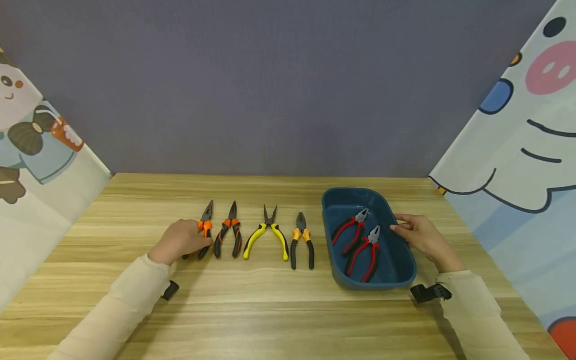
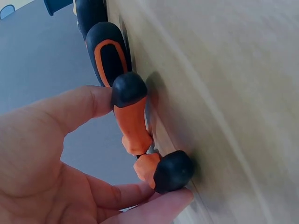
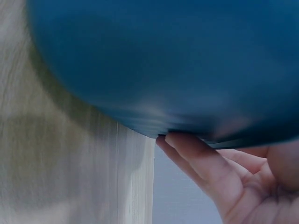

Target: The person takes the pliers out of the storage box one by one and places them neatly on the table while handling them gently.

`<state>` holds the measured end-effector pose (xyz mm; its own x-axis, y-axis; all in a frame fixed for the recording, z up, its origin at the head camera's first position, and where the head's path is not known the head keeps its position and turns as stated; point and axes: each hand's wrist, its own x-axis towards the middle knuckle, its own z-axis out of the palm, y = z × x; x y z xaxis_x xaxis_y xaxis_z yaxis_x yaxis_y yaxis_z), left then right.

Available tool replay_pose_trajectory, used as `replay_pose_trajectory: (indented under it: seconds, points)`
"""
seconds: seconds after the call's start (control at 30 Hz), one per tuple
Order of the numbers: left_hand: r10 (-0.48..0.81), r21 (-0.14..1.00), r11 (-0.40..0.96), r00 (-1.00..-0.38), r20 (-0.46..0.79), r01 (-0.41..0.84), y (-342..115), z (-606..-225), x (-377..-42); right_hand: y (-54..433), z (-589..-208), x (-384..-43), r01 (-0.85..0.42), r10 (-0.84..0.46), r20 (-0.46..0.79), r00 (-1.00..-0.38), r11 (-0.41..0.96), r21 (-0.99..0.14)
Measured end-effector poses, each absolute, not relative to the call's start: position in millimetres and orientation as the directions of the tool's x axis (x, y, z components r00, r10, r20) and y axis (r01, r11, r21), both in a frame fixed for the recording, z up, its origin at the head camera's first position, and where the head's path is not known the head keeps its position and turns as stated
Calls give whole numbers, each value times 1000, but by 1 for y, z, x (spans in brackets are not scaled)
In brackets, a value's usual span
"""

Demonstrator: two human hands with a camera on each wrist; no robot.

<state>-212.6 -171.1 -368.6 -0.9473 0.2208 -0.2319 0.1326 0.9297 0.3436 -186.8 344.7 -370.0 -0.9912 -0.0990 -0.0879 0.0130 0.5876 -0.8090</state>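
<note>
My left hand is at the left end of a row of pliers, pinching the orange-and-black long-nose pliers by the handles. In the left wrist view the thumb presses one black handle end and the fingers touch the other. My right hand holds the right rim of a dark blue plastic bin, thumb at the rim and fingers against the outer wall. Inside the bin lie two red-and-black pliers, side by side.
Between the left hand and the bin lie another orange-and-black pair of pliers, spread yellow pliers and yellow-and-black pliers. All rest on a wood-grain table. A grey panel stands behind, with cartoon-printed sheets at both sides.
</note>
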Motion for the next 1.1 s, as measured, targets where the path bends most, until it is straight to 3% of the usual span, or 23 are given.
replay_pose_trajectory:
  seconds: [0.8,1.1]
  points:
    - [188,350,933,-947,-262,88,-176,-342,-217,343,-370,-189,8,-85,-80,-993,635,-773]
    - [237,344,924,-957,-169,168,-161,-329,-219,342,-371,-187,19,-80,-90,-993,632,-775]
